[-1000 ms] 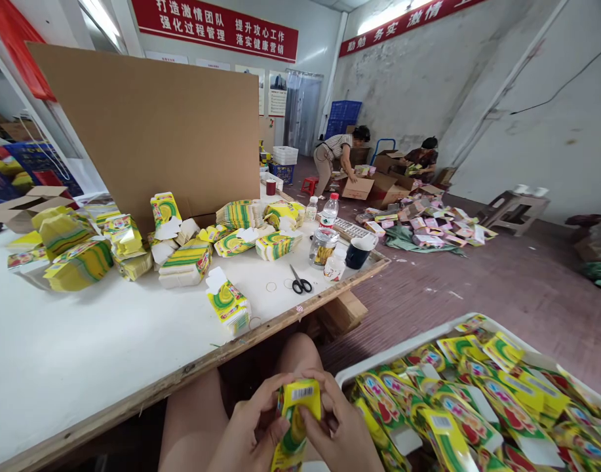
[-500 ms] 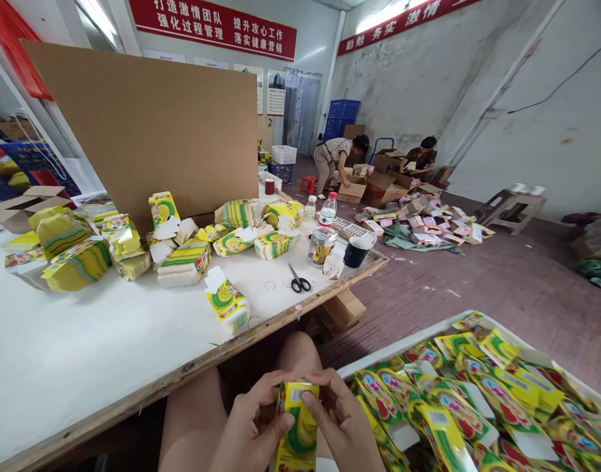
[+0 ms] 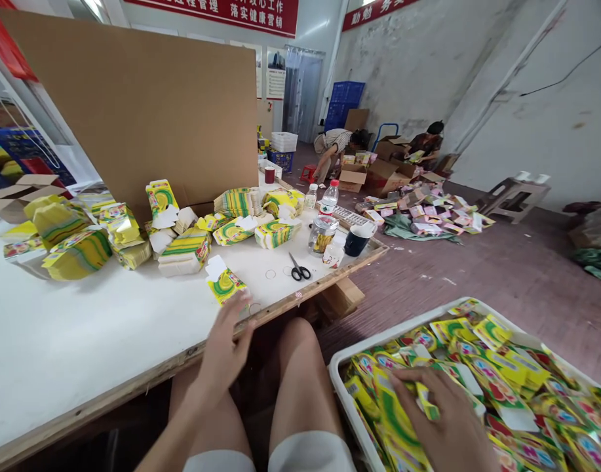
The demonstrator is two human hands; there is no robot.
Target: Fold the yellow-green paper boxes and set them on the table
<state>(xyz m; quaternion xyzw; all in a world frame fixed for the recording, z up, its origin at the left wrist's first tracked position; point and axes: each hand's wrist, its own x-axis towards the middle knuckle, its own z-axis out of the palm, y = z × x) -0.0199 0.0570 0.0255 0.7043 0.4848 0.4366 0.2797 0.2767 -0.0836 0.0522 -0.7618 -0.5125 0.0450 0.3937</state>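
Observation:
My left hand (image 3: pixel 224 347) reaches up over the table's wooden edge (image 3: pixel 133 387), fingers spread and open, its tips by a small stack of flat yellow-green cartons (image 3: pixel 225 282). My right hand (image 3: pixel 442 419) lies palm down on the folded yellow-green cartons (image 3: pixel 506 380) that fill a white tray (image 3: pixel 344 400) at my right, fingers curled over a carton; I cannot make out whether it grips one. My bare knees show between the two hands.
More carton stacks (image 3: pixel 78 252) cover the white table's far side before a tall cardboard sheet (image 3: pixel 147 105). Scissors (image 3: pixel 297 270), a jar (image 3: pixel 321 235), bottles and a dark cup (image 3: pixel 356 239) stand at its right end. Two people bend over boxes (image 3: pixel 352 177) at the back.
Both hands held one yellow-green carton over my lap; now they have parted. The left has gone up to the table stack, the right down into the tray. The view has tipped downward.

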